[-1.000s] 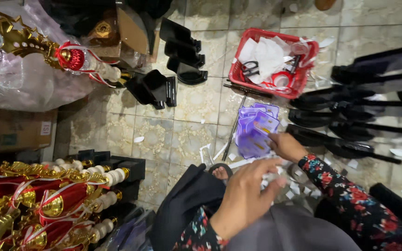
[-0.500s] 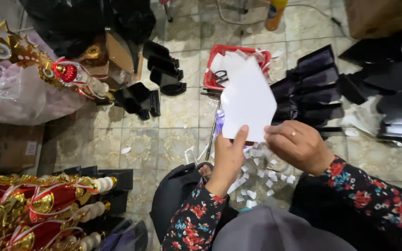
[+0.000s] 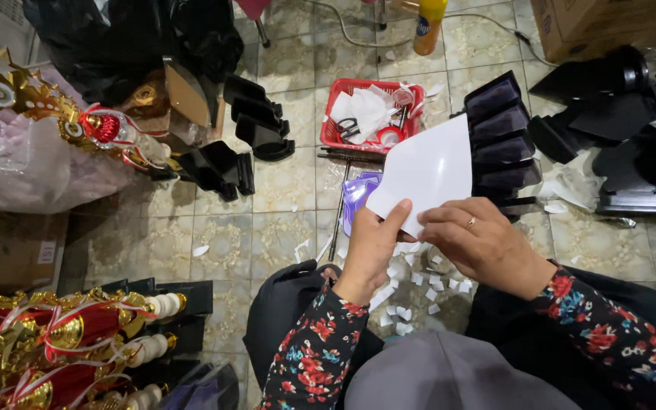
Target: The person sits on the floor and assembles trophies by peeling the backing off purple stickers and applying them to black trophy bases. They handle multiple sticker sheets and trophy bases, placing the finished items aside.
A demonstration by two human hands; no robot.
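Both hands pinch one white sheet (image 3: pixel 428 171) above the floor: left hand (image 3: pixel 371 247) and right hand (image 3: pixel 480 243) clamp its lower edge. Many paper scraps (image 3: pixel 411 285) lie cut below; the sheet looks mostly whole.

Both hands hold a white paper sheet (image 3: pixel 428 168) above the tiled floor (image 3: pixel 282 228): the left hand (image 3: pixel 373 247) pinches its lower corner, the right hand (image 3: pixel 480 243) grips beside it. White paper scraps (image 3: pixel 411 285) lie below; a red basket (image 3: pixel 372 115) sits beyond.
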